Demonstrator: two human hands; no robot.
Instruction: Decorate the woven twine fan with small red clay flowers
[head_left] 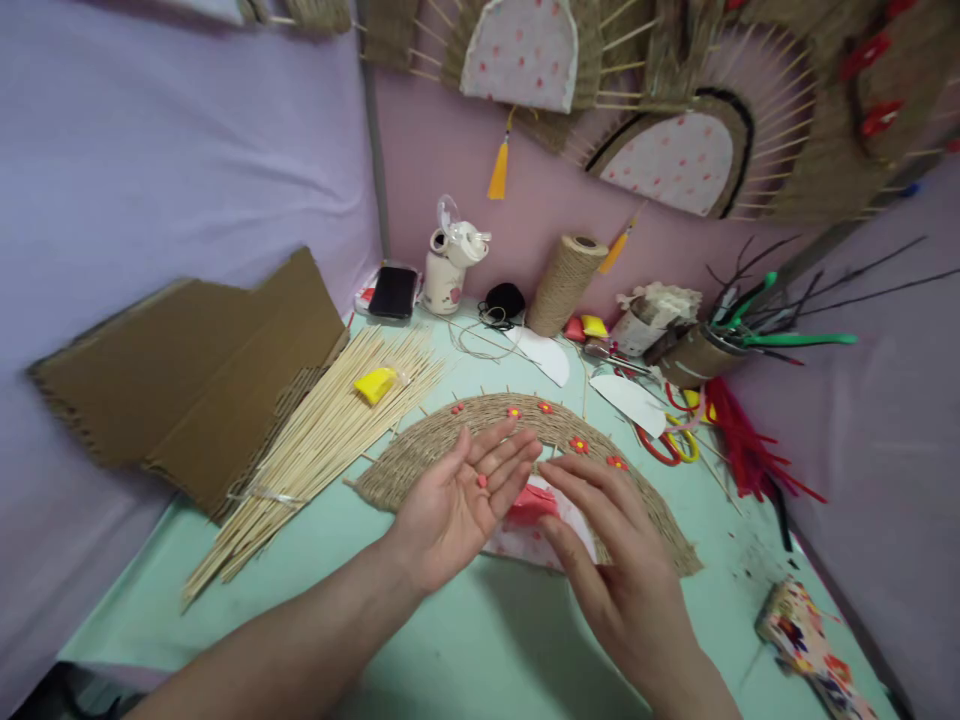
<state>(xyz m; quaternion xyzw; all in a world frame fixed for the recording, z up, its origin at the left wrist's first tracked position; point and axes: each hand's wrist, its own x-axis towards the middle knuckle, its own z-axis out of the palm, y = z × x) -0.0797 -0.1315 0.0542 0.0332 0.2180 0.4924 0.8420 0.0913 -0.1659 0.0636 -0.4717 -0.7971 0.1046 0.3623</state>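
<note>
My left hand [457, 510] is turned palm up, fingers stretched out, and a small red ball of clay [482, 482] rests on it. To its right my right hand [622, 560] hovers with thumb and fingers apart and nothing visible between them. Below both hands lies a fan-shaped woven twine piece [420, 445], with several small red flowers [578, 445] with yellow centres along its arc. A red packet [532, 503] sits on the white, pink-dotted middle of the fan, partly hidden by my hands.
Left of the fan are a bundle of thin sticks [322, 450] with a yellow packet [375, 385] and cardboard [195, 370]. Behind stand a twine spool [566, 285] and a white bottle [444, 275]. Scissors [679, 440] and a holder [694, 357] with green-handled tools are at right.
</note>
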